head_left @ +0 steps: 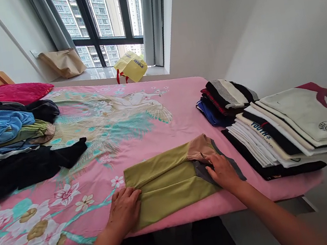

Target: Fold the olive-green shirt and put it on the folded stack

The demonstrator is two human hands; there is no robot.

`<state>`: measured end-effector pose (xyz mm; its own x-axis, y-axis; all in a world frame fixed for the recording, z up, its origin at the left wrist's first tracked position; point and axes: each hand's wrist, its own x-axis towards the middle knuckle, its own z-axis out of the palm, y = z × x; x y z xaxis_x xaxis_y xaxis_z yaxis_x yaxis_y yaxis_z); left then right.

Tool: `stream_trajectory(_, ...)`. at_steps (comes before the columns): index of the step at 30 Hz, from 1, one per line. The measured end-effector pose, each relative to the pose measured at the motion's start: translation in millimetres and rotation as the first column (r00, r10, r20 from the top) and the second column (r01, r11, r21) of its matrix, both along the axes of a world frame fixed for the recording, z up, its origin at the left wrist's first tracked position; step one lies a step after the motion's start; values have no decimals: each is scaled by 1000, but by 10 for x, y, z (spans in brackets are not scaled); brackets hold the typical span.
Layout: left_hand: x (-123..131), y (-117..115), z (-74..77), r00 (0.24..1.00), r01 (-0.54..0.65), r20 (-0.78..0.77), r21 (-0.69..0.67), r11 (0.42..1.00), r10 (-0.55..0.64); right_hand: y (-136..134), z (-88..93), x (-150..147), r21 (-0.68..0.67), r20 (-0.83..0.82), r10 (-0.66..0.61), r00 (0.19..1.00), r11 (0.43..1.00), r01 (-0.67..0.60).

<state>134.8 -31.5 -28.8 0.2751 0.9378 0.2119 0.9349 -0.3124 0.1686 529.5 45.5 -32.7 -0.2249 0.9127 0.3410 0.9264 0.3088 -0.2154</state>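
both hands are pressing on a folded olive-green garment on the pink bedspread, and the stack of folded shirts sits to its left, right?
Not quite: the head view shows the stack of folded shirts to the right of the olive-green garment. Both the left hand and right hand do press on it.

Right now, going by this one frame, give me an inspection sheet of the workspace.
Surface: bed with pink floral sheet.
Job's things: olive-green garment, partly folded, near the front edge.
Clutter: loose clothes pile at left; folded shirts stack and folded dark garments at right.
Hands: left hand flat on the garment's left end; right hand pressing its grey-and-tan end.
Cables: nothing seen.
Surroundings: window, brown paper bag, yellow bag, red pillow.
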Motion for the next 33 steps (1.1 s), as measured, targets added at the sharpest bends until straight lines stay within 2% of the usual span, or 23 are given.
stream_trajectory(3, -27, -42, 19, 997, -73, 30, 15, 997, 73, 75, -17, -14, 28, -20, 6, 1000, 1000, -6)
stream_trajectory(7, -131, -87, 12, 983, -169, 73, 28, 985, 166, 246, -99, 40, -76, 48, 41, 998, 996, -37)
stream_trajectory(12, -136, 33, -16, 981, -142, 138, 22, 990, 138, 392, -125, 64, -170, 114, 34, 993, 985, -14)
stream_trajectory(17, -56, 197, -1, 988, -128, 83, -56, 990, 132, 403, -27, 66, -229, 210, 6, 978, 972, 43)
stream_trajectory(21, -116, 282, 20, 993, -90, 69, -51, 995, 93, 423, 174, 123, -315, 247, 60, 967, 949, 22)
stream_trajectory(24, -80, 423, 9, 993, -29, 115, 6, 1000, 29, 474, 399, -59, -295, 154, 102, 983, 954, -53)
stream_trajectory(27, 107, 622, -28, 990, 35, 135, 5, 999, -35, 547, 508, -513, -214, -68, 182, 981, 958, -193)
stream_trajectory(30, 240, 751, -126, 991, 52, 124, -61, 997, -44, 679, 380, -895, -274, -132, 302, 944, 904, -328)
stream_trajectory(31, 224, 766, -176, 993, 20, 113, -93, 995, -10, 747, 305, -930, -309, -119, 301, 946, 895, -323)
stream_trajectory(33, 92, 771, -285, 992, -74, 89, -151, 986, 88, 915, 161, -830, -347, -81, 208, 975, 911, -223)
